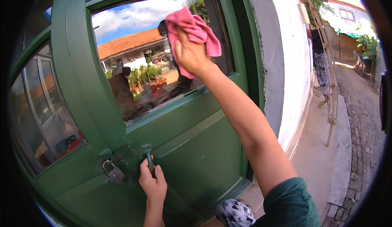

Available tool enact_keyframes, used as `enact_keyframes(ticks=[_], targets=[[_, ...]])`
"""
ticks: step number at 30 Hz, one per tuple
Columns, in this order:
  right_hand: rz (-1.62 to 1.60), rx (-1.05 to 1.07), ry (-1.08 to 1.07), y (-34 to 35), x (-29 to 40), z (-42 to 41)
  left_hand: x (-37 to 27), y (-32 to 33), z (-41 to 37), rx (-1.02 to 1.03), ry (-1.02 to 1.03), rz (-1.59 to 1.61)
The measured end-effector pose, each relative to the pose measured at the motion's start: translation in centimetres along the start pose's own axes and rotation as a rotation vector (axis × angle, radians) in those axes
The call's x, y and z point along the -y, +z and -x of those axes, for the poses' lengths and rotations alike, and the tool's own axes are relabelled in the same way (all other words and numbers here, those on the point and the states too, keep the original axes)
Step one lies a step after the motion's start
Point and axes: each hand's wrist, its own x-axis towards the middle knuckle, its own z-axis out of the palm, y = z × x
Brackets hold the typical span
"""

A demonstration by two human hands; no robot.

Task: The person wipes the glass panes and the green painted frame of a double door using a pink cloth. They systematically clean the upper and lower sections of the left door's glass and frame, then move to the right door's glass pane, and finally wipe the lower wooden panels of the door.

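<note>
A folded pink cloth (199, 28) lies against the upper right of a glass pane (134, 49) in a green wooden door (196, 153). My right hand (191, 54) presses the cloth to the glass, arm stretched up. Lower down, my left hand (154, 178) grips the door's metal pull handle (150, 162), with fingers wrapped around it. Just left of that hand a padlock (115, 173) hangs from a hasp on the door. The pane mirrors a tiled roof, sky and plants.
On the left is a second glazed door panel (46, 110). A whitewashed wall (288, 43) runs off to the right. A wooden ladder (332, 83) leans there above a concrete ledge (321, 153), beside a brick-paved path (364, 129). Patterned fabric (235, 213) covers my leg below.
</note>
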Motion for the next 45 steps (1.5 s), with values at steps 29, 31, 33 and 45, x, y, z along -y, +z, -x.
enact_keyframes(ticks=[29, 31, 33, 45], targets=[[-0.495, -0.142, -0.182, 1.9, 15.4, 0.2, -0.6, -0.4, -0.1, 0.063, -0.07, 0.099], [-0.5, -0.134, -0.115, 1.1, 14.0, 0.2, -0.5, -0.6, -0.1, 0.05, -0.072, 0.114], [-0.171, -0.094, -0.206, -0.4, 11.2, -0.6, -0.3, -0.7, 0.1, 0.03, -0.073, 0.114], [-0.209, 0.099, 0.055, -1.0, 8.4, 4.0, -0.2, -0.2, 0.2, 0.051, -0.025, -0.012]])
